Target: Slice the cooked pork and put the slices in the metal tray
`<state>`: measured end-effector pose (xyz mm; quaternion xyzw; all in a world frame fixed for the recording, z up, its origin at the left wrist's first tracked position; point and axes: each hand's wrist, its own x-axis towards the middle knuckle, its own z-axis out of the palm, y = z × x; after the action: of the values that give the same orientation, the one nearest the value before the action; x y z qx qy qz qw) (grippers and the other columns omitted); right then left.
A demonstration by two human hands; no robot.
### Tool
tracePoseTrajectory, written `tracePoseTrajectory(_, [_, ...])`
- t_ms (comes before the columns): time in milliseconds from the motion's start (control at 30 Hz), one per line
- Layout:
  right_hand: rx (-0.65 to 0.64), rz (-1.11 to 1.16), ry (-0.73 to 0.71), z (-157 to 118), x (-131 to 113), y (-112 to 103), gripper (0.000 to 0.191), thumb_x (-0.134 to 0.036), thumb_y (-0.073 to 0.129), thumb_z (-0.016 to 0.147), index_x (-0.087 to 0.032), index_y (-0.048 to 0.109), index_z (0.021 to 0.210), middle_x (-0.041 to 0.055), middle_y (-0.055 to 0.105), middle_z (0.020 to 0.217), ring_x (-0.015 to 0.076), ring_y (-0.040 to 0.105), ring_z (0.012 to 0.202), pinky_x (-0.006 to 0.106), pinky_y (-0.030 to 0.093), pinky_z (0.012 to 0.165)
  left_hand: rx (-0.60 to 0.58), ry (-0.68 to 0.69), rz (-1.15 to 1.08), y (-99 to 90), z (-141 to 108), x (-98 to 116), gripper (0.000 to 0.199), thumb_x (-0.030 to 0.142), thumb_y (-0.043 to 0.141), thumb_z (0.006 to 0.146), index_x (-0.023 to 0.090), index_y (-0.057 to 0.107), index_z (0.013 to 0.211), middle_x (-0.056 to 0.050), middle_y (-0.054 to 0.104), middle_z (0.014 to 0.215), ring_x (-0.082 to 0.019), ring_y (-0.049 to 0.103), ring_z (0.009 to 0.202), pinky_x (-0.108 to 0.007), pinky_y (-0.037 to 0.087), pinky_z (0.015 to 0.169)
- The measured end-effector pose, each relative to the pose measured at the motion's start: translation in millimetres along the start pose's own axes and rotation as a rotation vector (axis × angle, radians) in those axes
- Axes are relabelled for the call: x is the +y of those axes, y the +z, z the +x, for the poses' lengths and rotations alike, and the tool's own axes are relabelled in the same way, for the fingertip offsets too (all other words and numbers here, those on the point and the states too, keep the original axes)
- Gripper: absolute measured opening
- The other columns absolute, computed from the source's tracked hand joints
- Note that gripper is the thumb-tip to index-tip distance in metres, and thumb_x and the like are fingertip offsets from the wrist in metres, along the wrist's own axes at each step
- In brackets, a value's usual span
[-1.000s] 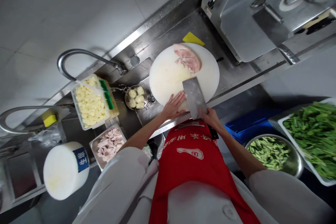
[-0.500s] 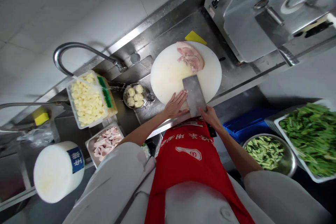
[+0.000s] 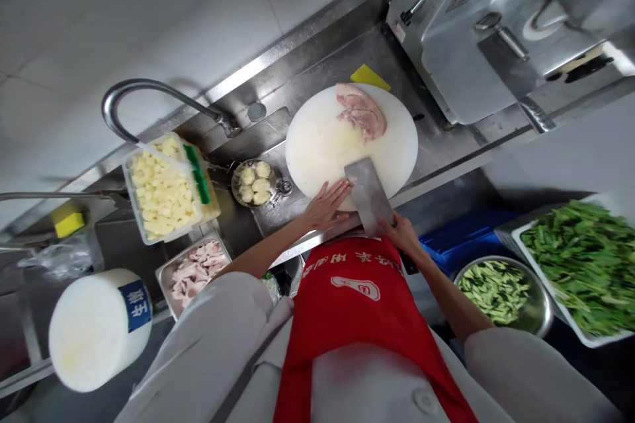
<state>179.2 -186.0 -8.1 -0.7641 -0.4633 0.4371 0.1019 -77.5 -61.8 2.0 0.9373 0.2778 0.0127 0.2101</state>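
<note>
My right hand (image 3: pixel 399 234) is closed around the handle end of a broad cleaver (image 3: pixel 369 194). The cleaver's blade is over the near part of a round white cutting board (image 3: pixel 310 139), pointing away from me. Just left of the blade, my left hand (image 3: pixel 327 205) rests with fingers stretched out on the board's near edge, the fingertips close to the steel. Whether a small scrap lies under those fingertips, I cannot tell. A slab of pale pink raw meat (image 3: pixel 366 111) lies toward the far side of the board, apart from both hands.
Left of the board are a bowl of pale round pieces (image 3: pixel 254 184), a tub of pale chunks (image 3: pixel 166 195), a tray of sliced meat (image 3: pixel 201 267), a faucet (image 3: pixel 149 84) and a white bucket (image 3: pixel 86 337). A metal machine (image 3: pixel 461 59), sliced green vegetables (image 3: pixel 496 291) and leafy greens (image 3: pixel 585 271) are to the right.
The cleaver has drawn slightly toward me, away from the meat, with my right hand. My left hand has shifted a little left and nearer to me. The meat stays in place on the board.
</note>
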Motion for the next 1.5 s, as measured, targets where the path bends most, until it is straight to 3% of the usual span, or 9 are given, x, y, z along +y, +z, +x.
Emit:
tracePoseTrajectory(200, [0.057,-0.029,0.005,24,-28,1,0.040,-0.051,0.048,0.090,-0.016,0.065,0.082,0.0132,0.070,0.081,0.0210,0.060,0.073,0.027,0.040,0.061,-0.007,0.038,-0.027,1.4,0,-3,0.083,0.058,0.041,0.095,0.013,0.011,0.158,-0.016,0.021,0.162,-0.028,0.017,0.152,-0.050,0.004,0.125])
tracePoseTrajectory(467, [-0.078,-0.111,0.004,0,5,-19,0.037,-0.050,0.053,0.088,-0.015,0.063,0.079,0.0052,0.064,0.065,0.0162,0.057,0.063,0.024,0.035,0.055,0.018,0.049,-0.040,2.7,0,-4,0.083,0.060,0.042,0.095,0.015,0.012,0.158,-0.015,0.023,0.161,-0.028,0.019,0.152,-0.052,0.005,0.124])
tracePoseTrajectory(567, [-0.072,-0.124,0.004,11,-11,-21,0.036,-0.047,0.052,0.090,-0.015,0.064,0.081,0.0075,0.065,0.065,0.0184,0.060,0.067,0.025,0.037,0.057,-0.002,0.032,-0.030,0.7,0,-5,0.083,0.059,0.043,0.094,0.015,0.013,0.158,-0.015,0.022,0.162,-0.029,0.018,0.152,-0.052,0.003,0.124])
tracePoseTrajectory(700, [0.001,-0.118,-0.025,36,-43,-15,0.036,-0.047,0.051,0.092,-0.014,0.065,0.088,0.0142,0.071,0.083,0.0217,0.065,0.081,0.025,0.040,0.065,-0.004,0.039,-0.049,-1.9,-1,-6,0.082,0.058,0.046,0.094,0.018,0.015,0.158,-0.013,0.023,0.162,-0.029,0.018,0.152,-0.053,0.001,0.124])
tracePoseTrajectory(800, [0.009,-0.080,-0.018,43,-51,-11,0.038,-0.049,0.051,0.092,-0.014,0.065,0.090,0.0149,0.071,0.080,0.0224,0.066,0.078,0.026,0.041,0.065,-0.013,0.059,-0.066,-2.2,-3,-7,0.081,0.057,0.048,0.093,0.021,0.015,0.158,-0.011,0.024,0.162,-0.029,0.018,0.152,-0.054,0.000,0.124])
tracePoseTrajectory(1100, [-0.004,-0.172,-0.054,36,-28,-9,0.038,-0.050,0.050,0.091,-0.015,0.065,0.085,0.0130,0.070,0.078,0.0207,0.063,0.073,0.026,0.039,0.062,-0.026,0.057,-0.046,-0.9,-5,-6,0.082,0.058,0.042,0.095,0.017,0.008,0.158,-0.012,0.020,0.162,-0.027,0.017,0.152,-0.052,-0.002,0.124])
tracePoseTrajectory(1300, [-0.158,-0.184,-0.056,16,2,-18,0.039,-0.050,0.051,0.090,-0.014,0.064,0.082,0.0080,0.067,0.068,0.0181,0.060,0.067,0.024,0.037,0.057,0.003,0.056,-0.054,5.6,-6,-7,0.082,0.060,0.042,0.094,0.018,0.011,0.158,-0.012,0.024,0.162,-0.028,0.019,0.152,-0.051,-0.001,0.125])
tracePoseTrajectory(1400, [-0.148,-0.222,-0.043,17,-1,-22,0.042,-0.052,0.051,0.090,-0.013,0.065,0.082,0.0097,0.068,0.071,0.0201,0.062,0.072,0.025,0.037,0.059,0.002,0.055,-0.028,6.2,-7,-7,0.084,0.062,0.039,0.095,0.016,0.009,0.158,-0.013,0.021,0.162,-0.028,0.018,0.152,-0.051,0.001,0.125])
tracePoseTrajectory(1500, [-0.099,-0.258,-0.053,27,-18,-20,0.046,-0.052,0.047,0.092,-0.011,0.067,0.086,0.0133,0.071,0.080,0.0217,0.064,0.079,0.025,0.037,0.062,-0.011,0.056,0.032,2.1,-8,-7,0.083,0.061,0.034,0.096,0.014,0.005,0.158,-0.013,0.018,0.163,-0.027,0.015,0.153,-0.052,0.002,0.124])
